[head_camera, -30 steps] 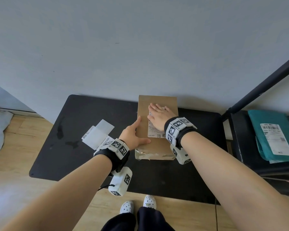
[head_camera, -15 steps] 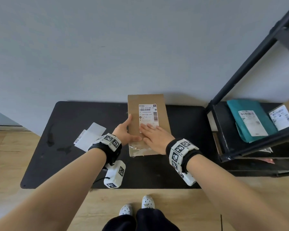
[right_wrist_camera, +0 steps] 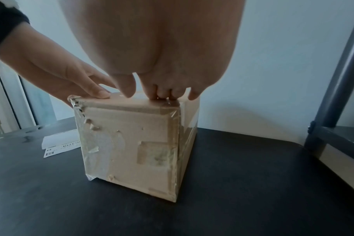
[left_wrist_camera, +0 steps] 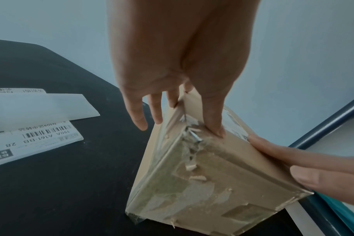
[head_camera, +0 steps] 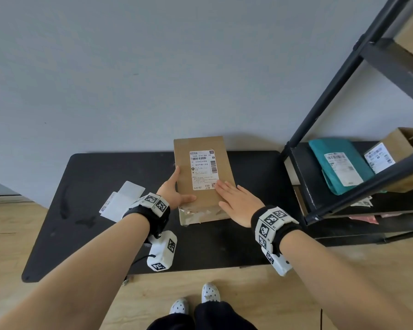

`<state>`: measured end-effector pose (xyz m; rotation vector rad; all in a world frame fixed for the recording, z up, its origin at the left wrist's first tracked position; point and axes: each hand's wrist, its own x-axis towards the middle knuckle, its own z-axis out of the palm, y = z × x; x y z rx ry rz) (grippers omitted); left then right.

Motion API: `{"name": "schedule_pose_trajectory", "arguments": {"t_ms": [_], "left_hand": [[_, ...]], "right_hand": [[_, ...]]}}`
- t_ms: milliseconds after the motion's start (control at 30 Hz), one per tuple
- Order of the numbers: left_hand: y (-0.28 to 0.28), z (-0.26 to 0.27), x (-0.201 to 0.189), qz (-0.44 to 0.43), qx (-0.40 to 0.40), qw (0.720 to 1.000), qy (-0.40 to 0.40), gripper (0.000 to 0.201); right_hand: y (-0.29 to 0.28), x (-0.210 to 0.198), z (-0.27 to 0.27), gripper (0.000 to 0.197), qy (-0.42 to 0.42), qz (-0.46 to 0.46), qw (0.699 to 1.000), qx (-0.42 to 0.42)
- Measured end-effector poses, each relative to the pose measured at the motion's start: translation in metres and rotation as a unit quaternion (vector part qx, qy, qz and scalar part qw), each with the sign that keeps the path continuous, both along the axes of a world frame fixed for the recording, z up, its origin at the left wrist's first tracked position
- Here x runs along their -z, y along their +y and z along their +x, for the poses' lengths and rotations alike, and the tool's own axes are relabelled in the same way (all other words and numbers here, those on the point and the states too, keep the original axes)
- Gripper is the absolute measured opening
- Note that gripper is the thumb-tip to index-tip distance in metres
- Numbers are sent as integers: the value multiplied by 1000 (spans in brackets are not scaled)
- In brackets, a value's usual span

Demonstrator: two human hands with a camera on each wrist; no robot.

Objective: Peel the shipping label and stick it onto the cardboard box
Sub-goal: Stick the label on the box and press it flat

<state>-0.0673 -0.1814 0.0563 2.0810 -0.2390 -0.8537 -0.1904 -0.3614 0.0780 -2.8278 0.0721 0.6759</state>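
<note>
Right hand lies flat, fingers straight, on the near right part of the cardboard box top, fingertips at the lower right corner of the shipping label; it holds nothing. Left hand steadies the box's left edge: thumb across the top near the front corner, fingers straight down the left side. Not a curled grip; more a brace.

Label position: centre of the head view, stuck on the box top, upper-middle, barcode end toward the wall. It looks flat and square to the box edges. No lifted corner visible from above, though the wrist views do not show the label face.

Judged step: final press-down of the label; task looks nearly complete.

Notes for doing it well:
- Sweep the flat right palm from label centre out to each edge, so trapped air goes out rather than folding into a crease.
- Finish on the four corners, the lower right first, since the fingertips are already there.
- Keep the left brace on; the box front carries torn, loose tape and could slide on the smooth black surface.

Outward: spent white backing sheets lie on the surface at middle left, apart from the box. Black shelf rack at right holds a teal mailer bearing its own label.
</note>
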Motion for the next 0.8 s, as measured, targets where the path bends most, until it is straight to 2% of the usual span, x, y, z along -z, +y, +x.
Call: {"name": "schedule_pose_trajectory", "arguments": {"t_ms": [67, 200, 433, 800], "left_hand": [[0, 0, 0, -2, -10, 1000, 10, 117], [-1, 0, 0, -1, -1, 1000, 4, 87], [-2, 3, -5, -33, 10, 999, 16, 72], [-3, 17, -6, -11, 36, 999, 22, 79]], "right_hand": [[0, 2, -4, 57, -3, -3, 1000, 9], [2, 5, -1, 58, -7, -3, 1000, 22], [-1, 9, 18, 59, -13, 4, 999, 39], [-16, 8, 61, 59, -10, 23, 998, 60]]}}
